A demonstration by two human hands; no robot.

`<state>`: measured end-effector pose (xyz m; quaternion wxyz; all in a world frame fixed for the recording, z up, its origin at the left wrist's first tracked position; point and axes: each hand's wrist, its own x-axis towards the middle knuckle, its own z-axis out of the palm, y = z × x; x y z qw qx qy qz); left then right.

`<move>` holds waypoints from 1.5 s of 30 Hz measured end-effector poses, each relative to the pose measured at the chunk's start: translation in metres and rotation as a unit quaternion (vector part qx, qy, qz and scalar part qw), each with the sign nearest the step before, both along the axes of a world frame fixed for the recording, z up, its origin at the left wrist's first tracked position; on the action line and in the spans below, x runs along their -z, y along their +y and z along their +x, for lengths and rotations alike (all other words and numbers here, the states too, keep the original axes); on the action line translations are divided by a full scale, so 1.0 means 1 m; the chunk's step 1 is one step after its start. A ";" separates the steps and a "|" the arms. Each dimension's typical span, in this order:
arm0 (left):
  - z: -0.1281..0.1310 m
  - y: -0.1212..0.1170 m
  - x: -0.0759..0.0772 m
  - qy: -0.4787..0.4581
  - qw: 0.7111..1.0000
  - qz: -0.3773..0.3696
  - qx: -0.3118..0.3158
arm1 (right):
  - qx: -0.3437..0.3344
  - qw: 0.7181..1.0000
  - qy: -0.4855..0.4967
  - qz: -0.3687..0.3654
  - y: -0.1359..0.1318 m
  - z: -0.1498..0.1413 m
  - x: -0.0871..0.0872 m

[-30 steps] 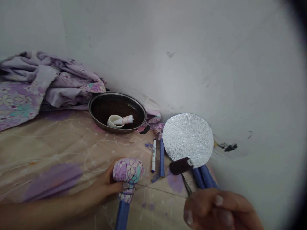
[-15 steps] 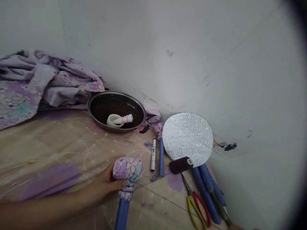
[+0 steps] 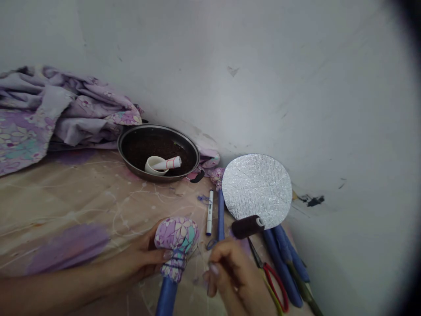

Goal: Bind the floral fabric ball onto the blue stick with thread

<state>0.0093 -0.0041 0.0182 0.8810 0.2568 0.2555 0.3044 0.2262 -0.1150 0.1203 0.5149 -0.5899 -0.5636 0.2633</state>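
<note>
My left hand (image 3: pixel 149 254) is closed round a floral, fabric-covered padded head (image 3: pixel 176 235) on a blue-wrapped handle (image 3: pixel 166 296). Dark thread (image 3: pixel 177 253) is wound round the gathered cloth at its neck. To the right of it my right hand (image 3: pixel 235 274) is closed in a pinch, fingertips together. The thread ran toward this hand earlier; between the fingers it hardly shows now. A dark thread spool (image 3: pixel 248 226) lies just beyond the right hand. Partly behind that hand are scissors (image 3: pixel 275 281) with red and yellow handles.
A dark pan (image 3: pixel 158 145) holds brown material, a white cup (image 3: pixel 151 167) and a rolled paper (image 3: pixel 171 163). Crumpled floral cloth (image 3: pixel 85 114) lies at the left. A marker (image 3: pixel 209 213), a round silver foil disc (image 3: pixel 258 191) and blue-wrapped sticks (image 3: pixel 283 270) lie near the wall.
My right hand has come in from the lower right edge to close beside the padded head. The stretched thread line no longer shows. My left hand has stayed nearly in place.
</note>
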 end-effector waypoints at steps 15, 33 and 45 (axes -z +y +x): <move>0.004 0.004 0.012 -0.033 0.999 0.024 -0.012 | -0.107 0.948 -0.299 -0.027 0.019 0.011 0.036; 0.011 0.001 0.032 0.007 0.998 0.019 -0.063 | -0.071 0.951 -0.300 -0.020 0.017 0.001 0.045; 0.005 0.003 0.025 0.000 0.998 0.051 -0.041 | -0.011 0.955 -0.296 0.003 0.017 -0.019 0.054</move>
